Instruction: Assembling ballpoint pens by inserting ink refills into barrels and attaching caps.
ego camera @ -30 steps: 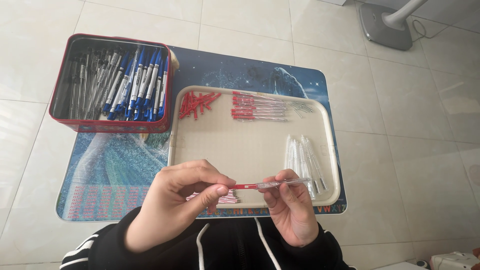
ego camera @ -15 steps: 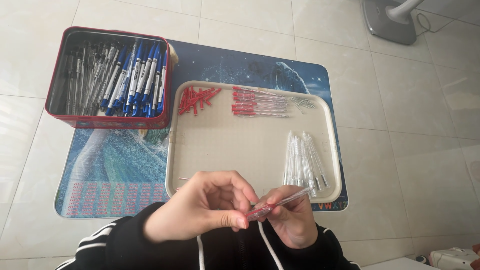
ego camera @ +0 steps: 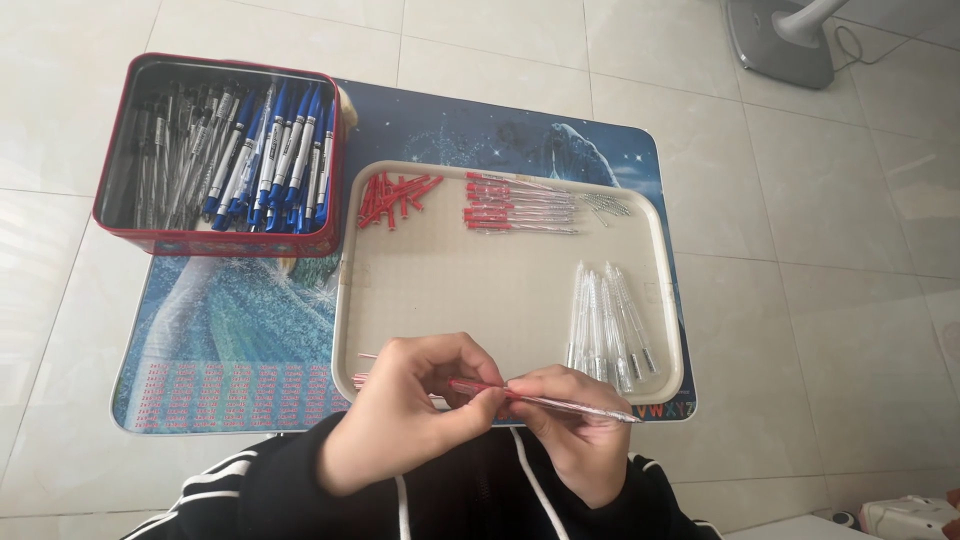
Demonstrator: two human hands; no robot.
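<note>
My left hand (ego camera: pixel 415 405) and my right hand (ego camera: pixel 575 430) meet at the near edge of a cream tray (ego camera: pixel 500 290). Together they hold one thin pen (ego camera: pixel 560 402) with a red end and a clear barrel, its tip pointing right. My left fingers pinch the red end, my right fingers grip the barrel. On the tray lie a heap of red caps (ego camera: pixel 392 198), a row of red-ended refills (ego camera: pixel 515 208), a few small springs (ego camera: pixel 607 205) and several clear barrels (ego camera: pixel 608 325).
A red metal box (ego camera: pixel 215 240) at the far left holds several blue and grey pens. Tray and box rest on a blue picture mat (ego camera: pixel 230 330) over a pale tiled floor. A fan base (ego camera: pixel 780 40) stands at the far right.
Both hands have drawn closer to my body and together. The pen, held out level over the tray's near edge before, is now gripped tightly between both sets of fingers.
</note>
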